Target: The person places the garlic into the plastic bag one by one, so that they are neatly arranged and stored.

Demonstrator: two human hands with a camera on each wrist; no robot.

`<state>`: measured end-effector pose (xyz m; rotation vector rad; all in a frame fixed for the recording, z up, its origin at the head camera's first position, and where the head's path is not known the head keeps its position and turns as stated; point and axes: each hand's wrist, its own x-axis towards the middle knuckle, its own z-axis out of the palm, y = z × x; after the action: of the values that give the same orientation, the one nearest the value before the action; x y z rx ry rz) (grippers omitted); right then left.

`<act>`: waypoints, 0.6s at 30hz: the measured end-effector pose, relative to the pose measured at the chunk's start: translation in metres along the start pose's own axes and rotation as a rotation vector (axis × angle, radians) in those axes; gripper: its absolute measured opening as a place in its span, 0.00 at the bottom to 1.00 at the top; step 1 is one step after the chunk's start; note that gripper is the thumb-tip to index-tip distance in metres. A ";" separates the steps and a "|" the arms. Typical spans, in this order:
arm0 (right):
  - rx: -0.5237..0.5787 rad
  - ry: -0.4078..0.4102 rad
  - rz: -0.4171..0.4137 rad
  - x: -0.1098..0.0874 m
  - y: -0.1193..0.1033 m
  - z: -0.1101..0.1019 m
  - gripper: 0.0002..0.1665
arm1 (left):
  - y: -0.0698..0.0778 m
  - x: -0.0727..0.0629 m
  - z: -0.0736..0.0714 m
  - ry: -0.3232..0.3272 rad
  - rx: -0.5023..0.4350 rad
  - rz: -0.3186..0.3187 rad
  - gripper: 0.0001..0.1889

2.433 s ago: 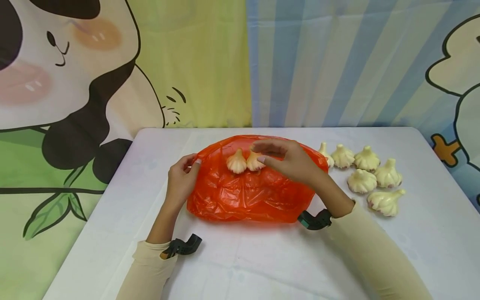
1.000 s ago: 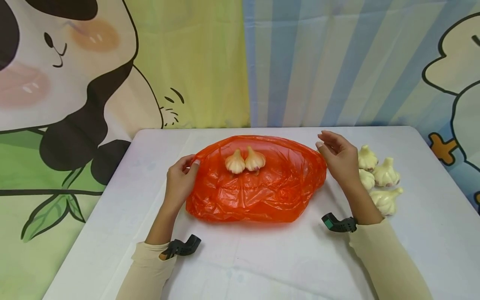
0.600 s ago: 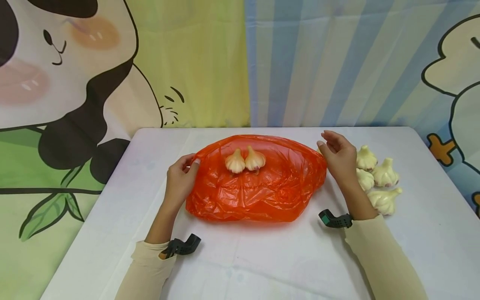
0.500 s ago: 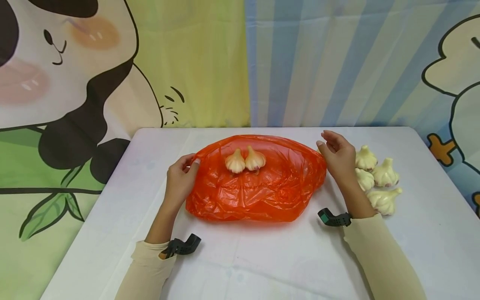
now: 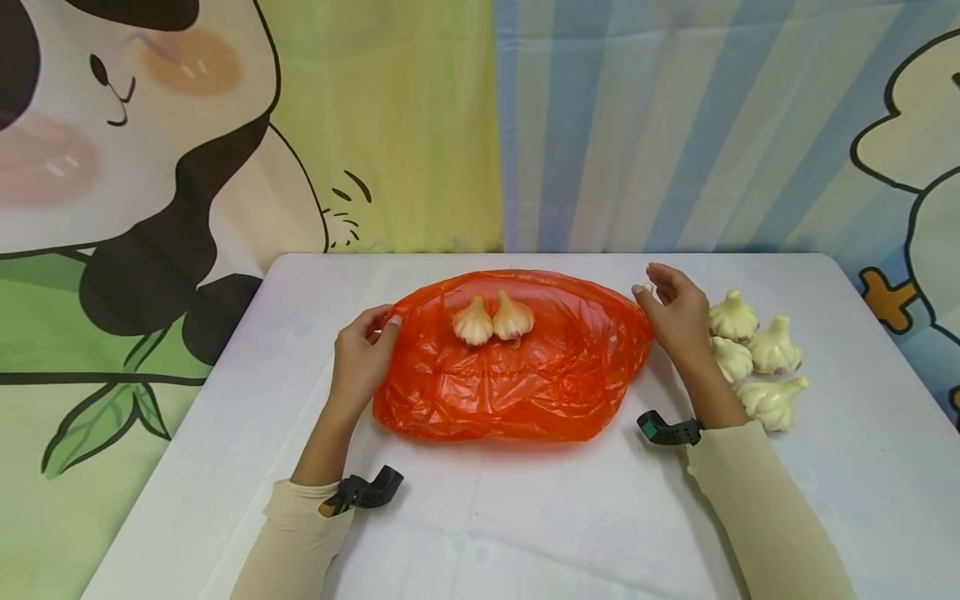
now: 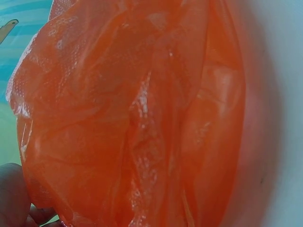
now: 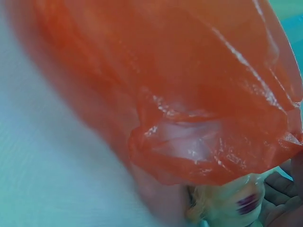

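A translucent red plastic bag lies spread on the table, and two garlic bulbs sit side by side inside its mouth. My left hand pinches the bag's left edge between thumb and fingers. At the bag's right corner, my right hand curls round another garlic bulb, mostly hidden by the hand in the head view. In the right wrist view this garlic bulb shows its root end beneath the bag's edge, with fingers against it.
Several more garlic bulbs are grouped on the white table, right of my right hand. Black wrist cameras sit on both wrists. A printed cloth hangs behind the table's back edge.
My right hand has gone from the two bulbs in the bag, having let go of one there, rightward to a bulb at the bag's corner. My left hand stays on the bag.
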<state>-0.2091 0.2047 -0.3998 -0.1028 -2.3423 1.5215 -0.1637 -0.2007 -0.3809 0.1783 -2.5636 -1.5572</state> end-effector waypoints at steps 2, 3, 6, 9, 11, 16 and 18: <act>-0.010 -0.006 0.015 0.000 0.003 0.000 0.28 | 0.000 0.000 0.000 0.000 0.000 0.004 0.20; -0.017 -0.010 0.023 -0.001 0.005 0.000 0.29 | 0.000 0.000 0.000 0.000 0.000 0.006 0.20; -0.047 -0.020 0.042 -0.002 0.008 0.001 0.30 | 0.000 0.000 0.000 0.000 0.002 0.012 0.20; -0.079 -0.018 0.045 -0.003 0.011 0.001 0.31 | 0.001 -0.001 0.000 -0.002 0.001 0.010 0.20; -0.089 -0.019 0.043 -0.004 0.012 0.001 0.31 | 0.001 -0.001 0.000 -0.005 0.001 0.005 0.20; -0.126 -0.035 0.036 -0.005 0.015 0.001 0.30 | 0.001 0.000 0.000 -0.007 0.007 0.004 0.21; -0.156 -0.036 0.034 -0.006 0.015 0.001 0.28 | 0.002 0.000 0.000 -0.007 0.009 0.004 0.21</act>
<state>-0.2059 0.2088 -0.4152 -0.1551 -2.4973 1.3646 -0.1635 -0.1996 -0.3797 0.1687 -2.5749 -1.5488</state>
